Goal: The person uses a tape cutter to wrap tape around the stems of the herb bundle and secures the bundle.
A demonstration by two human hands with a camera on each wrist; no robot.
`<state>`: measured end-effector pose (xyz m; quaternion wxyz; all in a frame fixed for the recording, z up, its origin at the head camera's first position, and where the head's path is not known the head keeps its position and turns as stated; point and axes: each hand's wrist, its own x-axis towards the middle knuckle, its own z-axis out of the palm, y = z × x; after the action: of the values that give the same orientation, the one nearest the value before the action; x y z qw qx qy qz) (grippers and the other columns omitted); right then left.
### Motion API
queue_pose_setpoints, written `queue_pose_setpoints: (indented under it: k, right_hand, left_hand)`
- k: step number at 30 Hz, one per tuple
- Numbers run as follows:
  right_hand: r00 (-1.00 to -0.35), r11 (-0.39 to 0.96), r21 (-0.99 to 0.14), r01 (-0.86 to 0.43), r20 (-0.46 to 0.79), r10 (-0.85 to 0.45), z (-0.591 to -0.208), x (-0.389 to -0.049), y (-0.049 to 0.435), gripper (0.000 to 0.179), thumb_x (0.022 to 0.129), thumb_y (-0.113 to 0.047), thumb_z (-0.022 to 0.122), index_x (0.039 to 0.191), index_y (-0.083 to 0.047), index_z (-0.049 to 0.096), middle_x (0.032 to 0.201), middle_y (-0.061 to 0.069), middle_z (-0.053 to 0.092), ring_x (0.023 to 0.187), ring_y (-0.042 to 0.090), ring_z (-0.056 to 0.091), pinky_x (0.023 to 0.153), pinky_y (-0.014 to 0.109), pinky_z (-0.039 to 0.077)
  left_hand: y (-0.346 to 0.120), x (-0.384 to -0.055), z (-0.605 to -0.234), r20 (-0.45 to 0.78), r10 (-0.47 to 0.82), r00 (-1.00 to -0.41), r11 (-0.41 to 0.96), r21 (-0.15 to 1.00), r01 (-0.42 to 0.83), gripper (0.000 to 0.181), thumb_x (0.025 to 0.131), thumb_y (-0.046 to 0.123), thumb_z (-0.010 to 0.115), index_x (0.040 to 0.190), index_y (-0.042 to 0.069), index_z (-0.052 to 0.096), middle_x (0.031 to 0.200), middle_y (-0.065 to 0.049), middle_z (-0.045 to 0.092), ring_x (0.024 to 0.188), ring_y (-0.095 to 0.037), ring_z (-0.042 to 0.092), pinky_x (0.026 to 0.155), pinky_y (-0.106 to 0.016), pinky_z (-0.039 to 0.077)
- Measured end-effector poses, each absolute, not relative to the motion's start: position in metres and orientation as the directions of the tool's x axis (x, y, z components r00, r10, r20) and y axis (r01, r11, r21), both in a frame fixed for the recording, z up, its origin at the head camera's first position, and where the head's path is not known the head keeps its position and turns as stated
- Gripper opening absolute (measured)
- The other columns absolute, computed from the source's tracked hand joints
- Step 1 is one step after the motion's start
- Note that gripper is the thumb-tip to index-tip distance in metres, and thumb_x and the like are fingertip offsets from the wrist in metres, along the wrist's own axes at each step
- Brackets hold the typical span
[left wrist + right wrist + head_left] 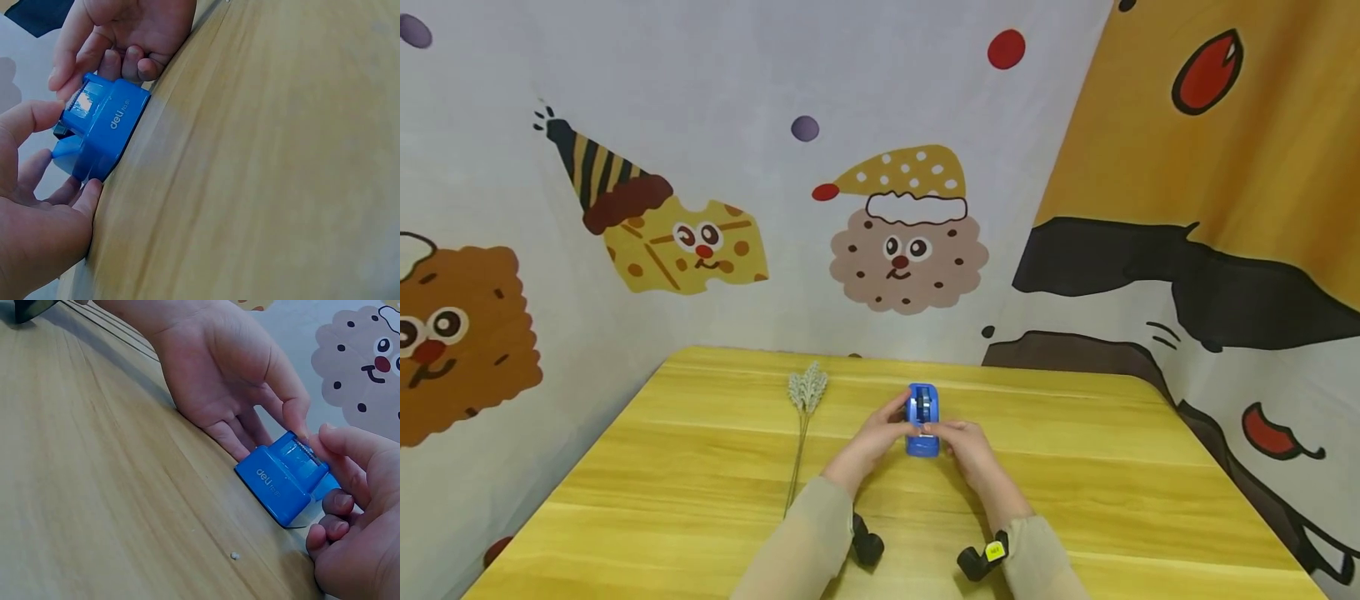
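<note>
A blue tape dispenser (922,447) with white "deli" lettering stands on the wooden table, between both hands. My left hand (874,435) holds it from the left, thumb over its top by the cutter and fingers against its side. From the right, my right hand (973,454) brings thumb and index fingertip together at the serrated cutter edge, where they pinch the tape's end; the clear tape itself is hardly visible. In the right wrist view, the other right fingers curl beside the dispenser (269,484). The left wrist view shows the dispenser (115,128) with its base on the table.
Left of the hands lies a bunch of dried, grey-green flower stems (807,392). A small pale crumb (235,555) sits on the wooden table (1112,467) near the dispenser. Behind the table hangs a cartoon-printed cloth (895,100).
</note>
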<state>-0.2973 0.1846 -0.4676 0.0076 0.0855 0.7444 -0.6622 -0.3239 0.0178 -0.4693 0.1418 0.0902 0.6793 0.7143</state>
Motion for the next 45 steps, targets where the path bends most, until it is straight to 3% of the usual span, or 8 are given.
queue_pose_setpoints:
  k: [9, 19, 30, 37, 45]
  right_hand:
    - [-0.984, 0.097, -0.986, 0.138, -0.126, 0.124, -0.465, -0.289, 0.185, 0.033, 0.082, -0.025, 0.077, 0.099, 0.002, 0.073, 0.099, 0.005, 0.066, 0.085, 0.022, 0.048, 0.069, 0.031, 0.039]
    - [-0.988, 0.097, -0.987, 0.127, -0.117, 0.103, -0.468, -0.287, 0.185, 0.032, 0.083, -0.026, 0.076, 0.097, 0.002, 0.074, 0.108, 0.009, 0.065, 0.094, 0.024, 0.048, 0.069, 0.030, 0.041]
    - [-0.988, 0.129, -0.984, 0.122, -0.107, 0.111, -0.454, -0.271, 0.180, 0.025, 0.083, -0.020, 0.076, 0.092, 0.004, 0.074, 0.086, 0.002, 0.062, 0.076, 0.021, 0.049, 0.065, 0.031, 0.040]
    - [-0.990, 0.167, -0.981, 0.098, -0.080, 0.113, -0.471, -0.279, 0.184, 0.028, 0.081, -0.026, 0.078, 0.088, 0.001, 0.075, 0.081, 0.001, 0.061, 0.079, 0.020, 0.047, 0.065, 0.030, 0.040]
    - [-0.993, 0.207, -0.975, 0.082, -0.063, 0.099, -0.471, -0.272, 0.184, 0.026, 0.082, -0.021, 0.076, 0.093, 0.002, 0.075, 0.082, 0.001, 0.064, 0.083, 0.019, 0.048, 0.070, 0.031, 0.041]
  left_hand:
    - [0.019, -0.321, -0.467, -0.071, 0.331, -0.941, -0.026, 0.996, -0.084, 0.080, 0.077, 0.008, 0.070, 0.150, 0.021, 0.038, 0.149, -0.022, 0.037, 0.137, -0.041, 0.031, 0.105, -0.071, 0.009]
    - [0.019, -0.322, -0.468, -0.057, 0.335, -0.941, -0.042, 0.996, -0.075, 0.080, 0.077, 0.007, 0.070, 0.150, 0.019, 0.038, 0.147, -0.022, 0.039, 0.136, -0.041, 0.033, 0.105, -0.071, 0.009]
    - [0.019, -0.324, -0.469, -0.056, 0.326, -0.944, -0.005, 0.998, -0.061, 0.078, 0.079, 0.008, 0.070, 0.150, 0.021, 0.039, 0.148, -0.021, 0.038, 0.136, -0.040, 0.034, 0.108, -0.066, 0.013]
    - [0.019, -0.323, -0.468, -0.058, 0.319, -0.946, -0.007, 0.998, -0.064, 0.077, 0.080, 0.008, 0.070, 0.149, 0.022, 0.039, 0.149, -0.021, 0.038, 0.136, -0.040, 0.033, 0.108, -0.067, 0.011]
    - [0.019, -0.324, -0.470, -0.053, 0.329, -0.943, -0.021, 0.998, -0.064, 0.079, 0.079, 0.007, 0.069, 0.150, 0.021, 0.038, 0.149, -0.021, 0.038, 0.136, -0.040, 0.033, 0.108, -0.067, 0.011]
